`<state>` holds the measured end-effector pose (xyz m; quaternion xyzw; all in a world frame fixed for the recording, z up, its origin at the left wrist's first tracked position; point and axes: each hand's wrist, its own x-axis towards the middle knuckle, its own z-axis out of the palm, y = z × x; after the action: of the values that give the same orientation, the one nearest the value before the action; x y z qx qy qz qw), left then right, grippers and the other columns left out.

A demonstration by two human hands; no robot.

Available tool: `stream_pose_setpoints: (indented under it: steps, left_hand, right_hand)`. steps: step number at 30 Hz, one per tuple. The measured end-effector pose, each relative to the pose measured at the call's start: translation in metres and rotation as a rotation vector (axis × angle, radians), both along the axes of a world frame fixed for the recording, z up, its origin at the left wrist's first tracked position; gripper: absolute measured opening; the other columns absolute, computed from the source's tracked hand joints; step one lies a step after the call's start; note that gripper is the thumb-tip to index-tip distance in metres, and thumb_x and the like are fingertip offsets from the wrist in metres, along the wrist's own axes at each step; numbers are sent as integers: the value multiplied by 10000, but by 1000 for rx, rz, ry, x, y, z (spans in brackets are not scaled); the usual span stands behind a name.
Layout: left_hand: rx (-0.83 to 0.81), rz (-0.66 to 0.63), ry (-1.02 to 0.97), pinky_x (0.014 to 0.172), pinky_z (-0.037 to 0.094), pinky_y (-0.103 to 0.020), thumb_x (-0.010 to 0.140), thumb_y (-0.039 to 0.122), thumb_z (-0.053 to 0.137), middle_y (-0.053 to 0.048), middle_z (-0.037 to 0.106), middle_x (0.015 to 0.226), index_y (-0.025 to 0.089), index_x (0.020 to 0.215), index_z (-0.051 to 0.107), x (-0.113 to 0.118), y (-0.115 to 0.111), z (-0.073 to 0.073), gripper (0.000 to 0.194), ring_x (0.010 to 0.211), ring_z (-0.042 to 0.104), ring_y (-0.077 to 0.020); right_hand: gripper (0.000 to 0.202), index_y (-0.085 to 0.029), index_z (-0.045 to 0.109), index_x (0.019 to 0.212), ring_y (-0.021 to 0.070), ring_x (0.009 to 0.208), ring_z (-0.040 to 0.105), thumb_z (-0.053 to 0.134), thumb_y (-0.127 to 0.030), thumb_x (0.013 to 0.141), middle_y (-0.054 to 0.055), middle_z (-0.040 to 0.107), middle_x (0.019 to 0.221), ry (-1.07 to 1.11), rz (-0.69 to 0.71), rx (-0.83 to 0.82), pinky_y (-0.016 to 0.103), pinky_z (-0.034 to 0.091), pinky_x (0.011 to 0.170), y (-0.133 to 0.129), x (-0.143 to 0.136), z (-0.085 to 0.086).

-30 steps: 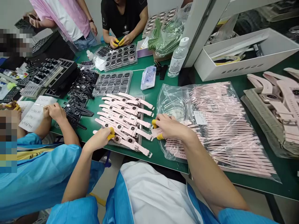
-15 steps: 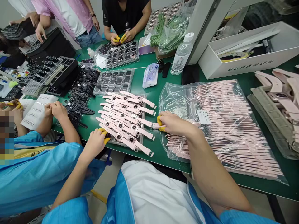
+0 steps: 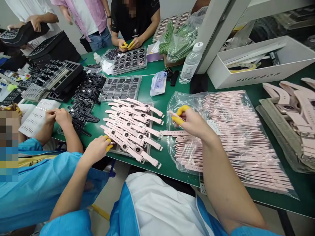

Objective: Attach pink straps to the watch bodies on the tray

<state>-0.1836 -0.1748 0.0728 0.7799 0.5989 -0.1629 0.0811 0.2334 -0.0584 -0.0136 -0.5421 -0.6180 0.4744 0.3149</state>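
Observation:
Pink watches with straps (image 3: 129,124) lie in slanted rows on a clear tray (image 3: 149,144) in front of me. At the tray's near left corner is my left hand (image 3: 95,150), its yellow-covered fingertips pinched together; what lies between them is too small to name. My right hand (image 3: 195,123) pinches a pink watch strap (image 3: 172,113) between yellow-covered thumb and finger, above an open plastic bag (image 3: 187,98). Many pink straps (image 3: 246,144) lie stacked in and on this bag. Below my right hand, one loose strap (image 3: 173,133) points toward the tray.
Black watches (image 3: 83,113) and a tray of dark watch faces (image 3: 120,88) stand left and behind. A water bottle (image 3: 191,64), tissue pack (image 3: 158,83) and white box (image 3: 261,62) line the back. Co-workers' hands (image 3: 62,116) are at the left; another person sits across.
My right hand has risen off the table beside the tray, now holding a strap tilted up. My left hand has stayed nearly in place. The view has shifted slightly.

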Motion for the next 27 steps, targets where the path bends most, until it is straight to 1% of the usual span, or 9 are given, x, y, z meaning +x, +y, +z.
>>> stream_pose_setpoints:
  steps: [3,6,8,11,14,16,18,21,27]
  left_hand:
    - [58,160,-263,788,547,-358,1006,332,505,-88,719,980,211,1032,620,-2,11,15,169,916,687,-255]
    - [188,226,-613,865,577,-366,1022,342,510,-107,725,1139,212,1215,541,37,39,13,235,1044,707,-251]
    - [183,189,-816,925,584,-394,1033,322,507,-127,715,1188,204,1275,497,82,67,-1,270,1083,708,-249]
    - [171,52,-992,1013,575,-449,1020,230,497,-155,692,1223,178,1331,502,147,112,-35,315,1126,698,-258]
    - [247,-125,-1107,1102,535,-460,987,142,463,-159,660,1282,166,1333,554,180,140,-70,359,1224,650,-255]
    - [267,-222,-1120,1112,525,-464,937,87,446,-143,652,1294,183,1344,587,183,145,-85,441,1243,625,-250]
    - [259,-305,-1092,1126,508,-476,871,41,440,-131,644,1317,204,1378,596,179,144,-92,554,1271,600,-253]
    - [251,-366,-1051,1129,497,-473,831,10,415,-124,638,1340,212,1404,593,174,139,-92,634,1280,591,-249]
    - [279,-315,-1039,1079,513,-447,871,32,404,-130,630,1315,206,1437,566,179,136,-85,614,1224,597,-256]
  right_hand:
    - [425,-274,487,1006,138,561,448,754,-576,870,-40,500,737,403,-86,13,290,364,521,-4,-22,6]
    - [503,-265,569,1025,112,495,301,636,-740,874,-50,429,697,722,16,-116,277,254,449,-10,-46,9]
    - [555,-246,611,953,111,500,301,601,-792,855,-37,431,691,816,53,-188,277,233,434,-12,-57,8]
    - [503,-233,606,868,108,523,396,755,-708,790,-30,493,680,813,-1,-194,251,257,431,-12,-62,4]
    - [481,-237,564,854,102,505,449,830,-629,772,-36,570,661,789,-15,-179,231,303,435,-11,-63,-2]
    - [475,-238,555,857,100,462,427,814,-630,792,-45,575,610,787,47,-220,234,316,424,-11,-63,-5]
    - [476,-231,561,849,98,431,401,803,-638,800,-55,549,547,786,107,-262,236,316,419,-10,-63,-7]
    - [489,-224,553,815,93,410,374,819,-634,786,-68,505,487,818,136,-301,229,299,418,-9,-63,-6]
    - [481,-225,536,787,81,400,315,847,-591,772,-73,476,478,904,80,-374,217,260,399,-8,-61,2]
